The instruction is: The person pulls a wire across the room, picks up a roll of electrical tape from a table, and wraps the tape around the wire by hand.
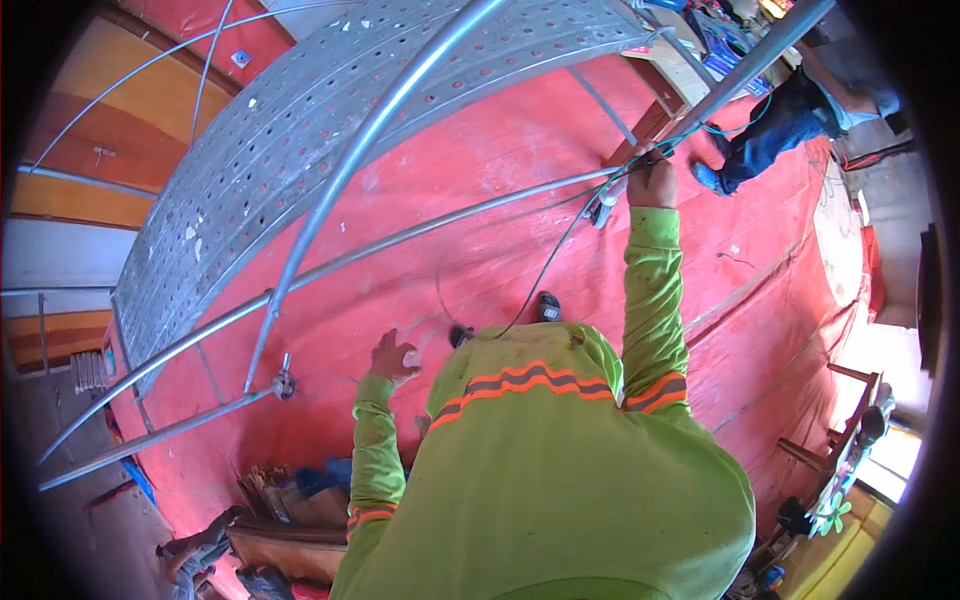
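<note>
The hands are apart. The right hand [655,184] reaches to the green cable [575,226], beside the far end of a metal pole [450,221]; its fingers are partly hidden, so whether they clamp either one I cannot tell. The left hand [395,358] has fingers spread above the red floor [745,250]. Perforated metal planks [300,130] curve along the floor's far left edge.

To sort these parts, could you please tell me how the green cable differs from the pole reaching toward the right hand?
The cable is thin; the pole is thicker. The cable is green; the pole is silvery grey. The cable bends loosely; the pole looks stiff. Both lead toward the right hand.
</note>
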### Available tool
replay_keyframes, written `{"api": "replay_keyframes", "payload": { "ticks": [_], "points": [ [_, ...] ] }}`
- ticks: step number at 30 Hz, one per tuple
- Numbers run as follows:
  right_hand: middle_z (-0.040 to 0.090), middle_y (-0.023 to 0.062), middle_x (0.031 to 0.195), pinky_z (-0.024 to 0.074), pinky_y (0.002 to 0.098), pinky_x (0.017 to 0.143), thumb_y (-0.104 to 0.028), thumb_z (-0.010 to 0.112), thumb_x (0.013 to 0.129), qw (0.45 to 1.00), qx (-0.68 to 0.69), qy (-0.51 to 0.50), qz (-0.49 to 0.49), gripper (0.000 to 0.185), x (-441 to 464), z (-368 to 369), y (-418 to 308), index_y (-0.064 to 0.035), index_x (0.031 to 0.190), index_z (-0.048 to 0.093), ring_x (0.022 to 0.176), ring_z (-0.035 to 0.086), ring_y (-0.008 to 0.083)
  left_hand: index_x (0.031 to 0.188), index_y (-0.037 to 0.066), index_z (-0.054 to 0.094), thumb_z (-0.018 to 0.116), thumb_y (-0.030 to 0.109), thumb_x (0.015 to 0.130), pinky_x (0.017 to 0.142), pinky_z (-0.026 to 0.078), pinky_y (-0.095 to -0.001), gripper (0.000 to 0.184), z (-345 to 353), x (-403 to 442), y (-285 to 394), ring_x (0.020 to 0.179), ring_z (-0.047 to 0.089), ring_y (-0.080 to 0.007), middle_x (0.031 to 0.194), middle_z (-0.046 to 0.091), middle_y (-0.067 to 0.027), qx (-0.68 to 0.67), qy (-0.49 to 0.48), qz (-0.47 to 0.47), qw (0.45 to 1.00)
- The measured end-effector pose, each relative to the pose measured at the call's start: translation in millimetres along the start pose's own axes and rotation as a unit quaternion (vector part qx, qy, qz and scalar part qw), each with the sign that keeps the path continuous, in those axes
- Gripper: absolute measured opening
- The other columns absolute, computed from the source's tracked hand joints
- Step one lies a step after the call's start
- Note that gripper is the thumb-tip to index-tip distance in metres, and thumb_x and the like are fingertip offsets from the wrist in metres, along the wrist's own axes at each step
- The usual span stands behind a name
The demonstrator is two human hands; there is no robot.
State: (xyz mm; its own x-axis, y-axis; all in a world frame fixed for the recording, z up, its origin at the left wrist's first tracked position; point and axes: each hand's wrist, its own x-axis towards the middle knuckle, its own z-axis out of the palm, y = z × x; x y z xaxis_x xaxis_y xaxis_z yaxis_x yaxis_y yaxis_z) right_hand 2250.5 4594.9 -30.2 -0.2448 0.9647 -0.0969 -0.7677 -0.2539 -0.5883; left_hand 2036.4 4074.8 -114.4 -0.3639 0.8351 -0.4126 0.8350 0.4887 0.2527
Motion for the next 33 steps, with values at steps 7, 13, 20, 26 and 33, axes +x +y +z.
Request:
{"api": "replay_keyframes", "payload": {
  "ticks": [7, 13, 20, 26, 33],
  "points": [
    [0.05, 0.0099, 0.084, 0.0463, 0.0282, 0.058, 0.005, 0.044, 0.087, 0.998, 0.046, 0.03, 0.032, 0.011, -30, 31, -2, 0.0036, 0.098, 0.044, 0.068, 0.052, 0.0174, 0.121, -0.002, 0.044, 0.059, 0.006, 0.086, 0.093, 0.045, -0.0316, 0.04, -112, 137, 174, 0.106, 0.057, -0.0201, 0.114, 0.056, -0.0143, -0.615, 0.16, 0.21, 0.743],
    [0.051, 0.0107, 0.088, 0.0483, 0.0314, 0.06, 0.006, 0.043, 0.086, 0.999, 0.027, 0.041, 0.002, 0.014, -46, 41, -14, 0.0023, 0.099, 0.044, 0.07, 0.053, 0.0197, 0.105, -0.003, 0.055, 0.053, 0.016, 0.092, 0.08, 0.048, -0.0316, 0.023, -155, 231, 303, 0.09, 0.06, -0.0194, 0.089, 0.062, -0.0088, -0.503, -0.093, 0.341, 0.789],
    [0.051, 0.0111, 0.089, 0.0526, 0.037, 0.067, 0.011, 0.039, 0.08, 0.999, -0.044, 0.011, 0.02, 0.024, -46, 40, -30, 0.0013, 0.102, 0.044, 0.073, 0.056, 0.0235, 0.1, 0.0, 0.057, 0.049, 0.023, 0.094, 0.062, 0.05, -0.0325, 0.025, -170, 200, 315, 0.064, 0.058, -0.0166, 0.074, 0.059, -0.0063, -0.707, -0.199, 0.189, 0.652],
    [0.054, 0.0101, 0.099, 0.0537, 0.0381, 0.075, 0.002, 0.054, 0.08, 0.963, -0.135, -0.183, 0.146, 0.035, -38, 19, -64, -0.0028, 0.113, 0.044, 0.082, 0.06, 0.0241, 0.087, 0.01, 0.053, 0.051, 0.024, 0.093, 0.053, 0.047, -0.0299, 0.015, -162, 211, 284, 0.054, 0.05, -0.0117, 0.07, 0.053, -0.002, -0.774, -0.27, 0.176, 0.545],
    [0.054, 0.0147, 0.089, 0.0504, 0.0368, 0.068, -0.008, 0.048, 0.09, 0.994, -0.105, -0.039, 0.004, 0.013, 40, -48, -31, 0.0004, 0.1, 0.045, 0.079, 0.055, 0.0285, 0.095, 0.004, 0.042, 0.048, 0.006, 0.091, 0.052, 0.048, -0.0327, 0.008, -174, 192, 272, 0.058, 0.057, -0.016, 0.07, 0.053, -0.0055, -0.593, -0.127, 0.188, 0.773]
  ]
}}
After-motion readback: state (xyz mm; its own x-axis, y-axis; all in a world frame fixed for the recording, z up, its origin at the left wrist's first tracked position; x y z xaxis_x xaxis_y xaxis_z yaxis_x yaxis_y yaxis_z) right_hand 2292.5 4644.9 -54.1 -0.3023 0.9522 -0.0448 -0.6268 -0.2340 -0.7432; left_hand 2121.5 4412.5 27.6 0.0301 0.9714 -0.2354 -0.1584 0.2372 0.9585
